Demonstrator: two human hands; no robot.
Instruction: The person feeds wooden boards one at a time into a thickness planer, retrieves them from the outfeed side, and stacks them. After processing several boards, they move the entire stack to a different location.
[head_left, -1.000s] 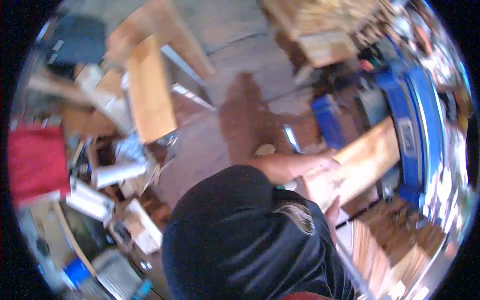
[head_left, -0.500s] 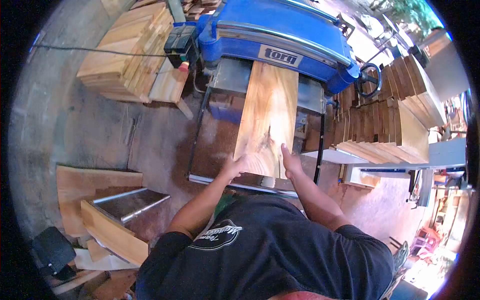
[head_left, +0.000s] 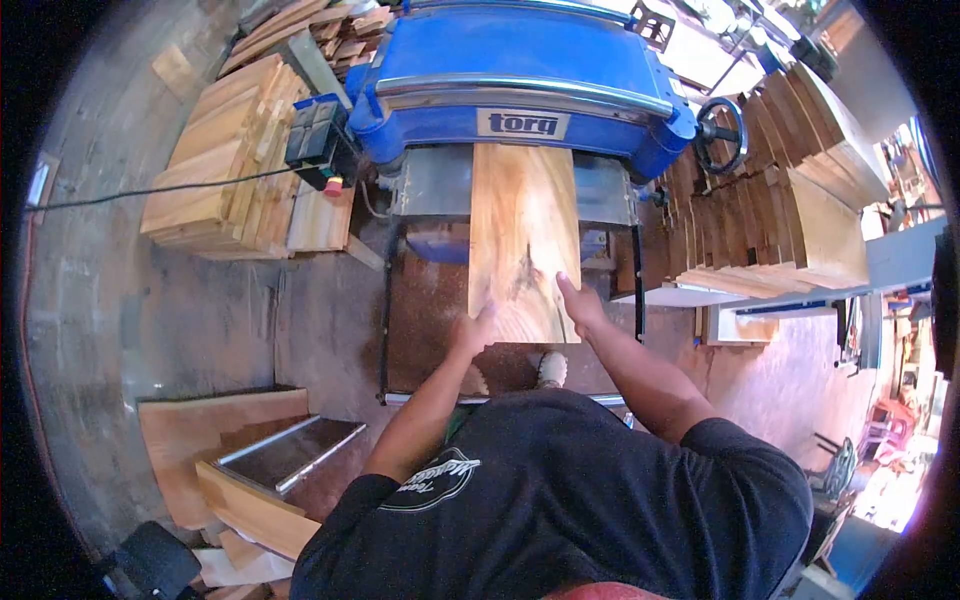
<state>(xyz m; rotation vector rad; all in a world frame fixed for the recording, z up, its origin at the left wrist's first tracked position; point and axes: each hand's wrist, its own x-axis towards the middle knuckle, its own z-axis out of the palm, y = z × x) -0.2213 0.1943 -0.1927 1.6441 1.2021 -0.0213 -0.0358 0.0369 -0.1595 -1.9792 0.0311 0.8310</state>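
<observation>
A wide wooden board [head_left: 523,235] with a dark knot lies with its far end under the front of a blue thickness planer [head_left: 520,60] marked "torq". My left hand [head_left: 478,325] grips the board's near left edge, thumb on top and fingers hidden below. On the near right edge, my right hand [head_left: 578,303] holds the board in the same way, its thumb resting on the upper face. The board's middle spans the planer's grey metal bed [head_left: 430,185].
Stacked boards stand at left [head_left: 205,170] and right [head_left: 800,220]. A switch box with a red button [head_left: 333,186] and a handwheel [head_left: 722,135] flank the planer. A cable [head_left: 170,187] runs leftward. Loose planks [head_left: 215,440] lie at lower left.
My view has shifted and turned, so the board now appears straighter. Both hands keep their hold near its close end, which seems slightly nearer the planer.
</observation>
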